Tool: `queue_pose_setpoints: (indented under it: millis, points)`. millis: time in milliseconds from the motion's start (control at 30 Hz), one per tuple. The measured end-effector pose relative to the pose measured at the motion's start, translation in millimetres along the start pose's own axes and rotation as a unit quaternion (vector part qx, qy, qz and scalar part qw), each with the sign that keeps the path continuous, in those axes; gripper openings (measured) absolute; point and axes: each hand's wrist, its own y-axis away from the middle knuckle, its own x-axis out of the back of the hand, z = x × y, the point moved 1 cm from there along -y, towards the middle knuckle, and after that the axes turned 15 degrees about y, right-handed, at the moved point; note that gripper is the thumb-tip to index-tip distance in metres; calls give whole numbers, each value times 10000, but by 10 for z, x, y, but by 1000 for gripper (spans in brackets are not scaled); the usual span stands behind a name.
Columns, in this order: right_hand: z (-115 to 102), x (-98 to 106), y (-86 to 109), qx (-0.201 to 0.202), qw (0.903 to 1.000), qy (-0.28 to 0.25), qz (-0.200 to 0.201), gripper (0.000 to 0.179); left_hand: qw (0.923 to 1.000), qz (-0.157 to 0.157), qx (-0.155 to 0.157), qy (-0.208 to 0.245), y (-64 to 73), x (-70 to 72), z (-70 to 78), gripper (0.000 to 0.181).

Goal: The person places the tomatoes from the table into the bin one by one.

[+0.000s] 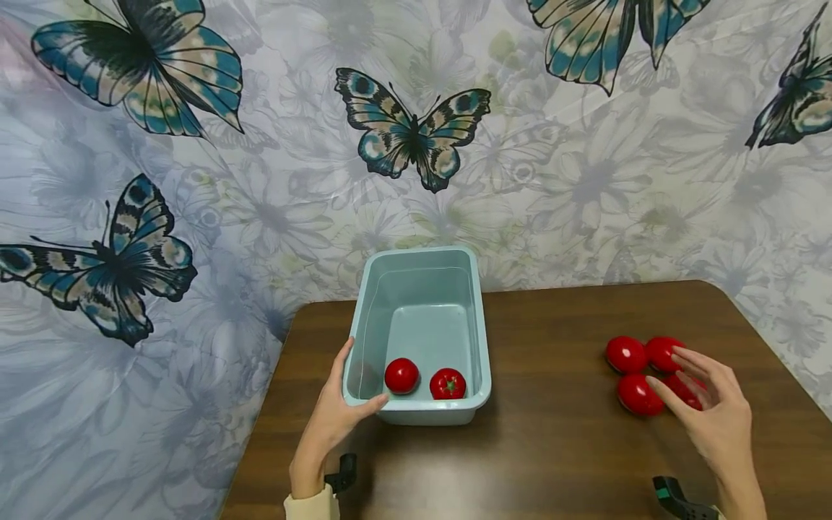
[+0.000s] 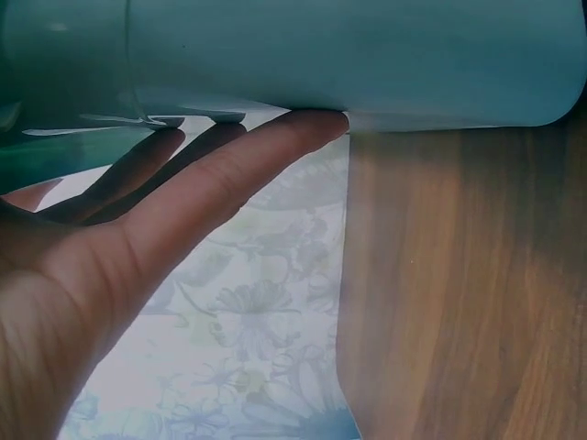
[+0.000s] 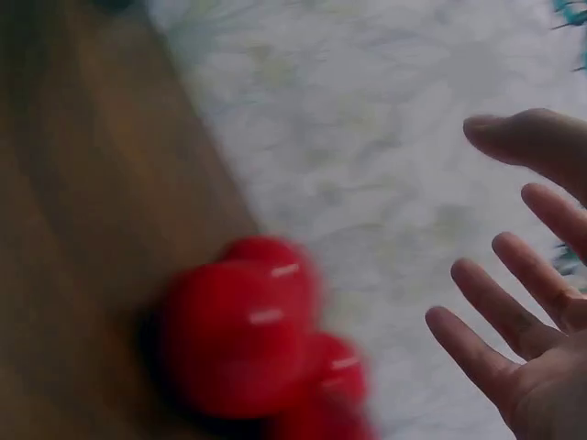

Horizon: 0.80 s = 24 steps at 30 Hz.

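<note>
A pale blue-green plastic bin (image 1: 481, 347) stands on the table with two glossy red tomatoes inside, near its front wall: one plain tomato (image 1: 401, 375) and one with a green stem scar (image 1: 448, 384). My left hand (image 1: 338, 412) rests against the bin's left side, thumb at the front rim; the left wrist view shows its straight fingers (image 2: 229, 174) touching the outer wall. At the right, my right hand (image 1: 715, 404) hovers over a cluster of several tomatoes (image 1: 640, 394), fingers spread. In the right wrist view the hand (image 3: 523, 321) holds nothing, apart from the blurred tomatoes (image 3: 234, 339).
The brown wooden table (image 1: 546, 448) has its back edge just behind the bin and the tomato cluster. A cloth (image 1: 416, 217) printed with butterflies and flowers hangs behind and to the left. Black wrist devices show at both wrists.
</note>
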Motion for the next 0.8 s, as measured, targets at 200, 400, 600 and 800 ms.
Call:
queue_pose_setpoints:
  millis: [200,400,600,800]
  points:
    - [351,-326,204,-336,9887,1459,-96,49,9998,-144,-37,149,22,-59,-56,109]
    - [467,-413,242,-616,9809,1757,-555,51,9998,-131,-71,113,-17,-54,-33,109]
    - [439,-501,163,-837,9762,1820,-835,58,9998,-88,-117,127,-37,5,-10,108]
    - [426,-551,131,-1019,9755,1765,-834,61,9999,-16,-76,91,-32,38,-15,108]
